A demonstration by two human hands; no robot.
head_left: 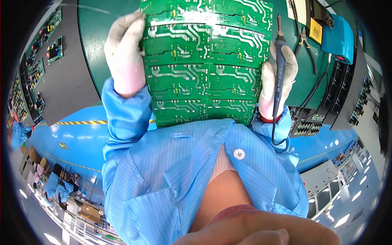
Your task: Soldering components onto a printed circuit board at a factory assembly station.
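A large green circuit board panel [179, 53], divided into several repeated boards, is held up in front of my chest with its trace side showing. My left hand [125, 53], in a white glove with a pink cuff, grips its left edge; the fingertips are partly hidden. A thin pale strand [94, 9] arcs toward those fingertips; its kind is unclear. My right hand [288, 65], gloved alike, has a soldering iron [280, 61] between thumb and fingers, tip pointing up and away. The same hand is against the panel's right edge; whether it also grips the panel is hard to tell.
On the green bench mat [96, 49], pliers [304, 43] lie right of the iron, near a blue soldering station [341, 38] with a yellow sponge [316, 30]. A black cable [316, 92] loops there. Small assembled boards [55, 50] line the left; black racks [341, 87] stand right.
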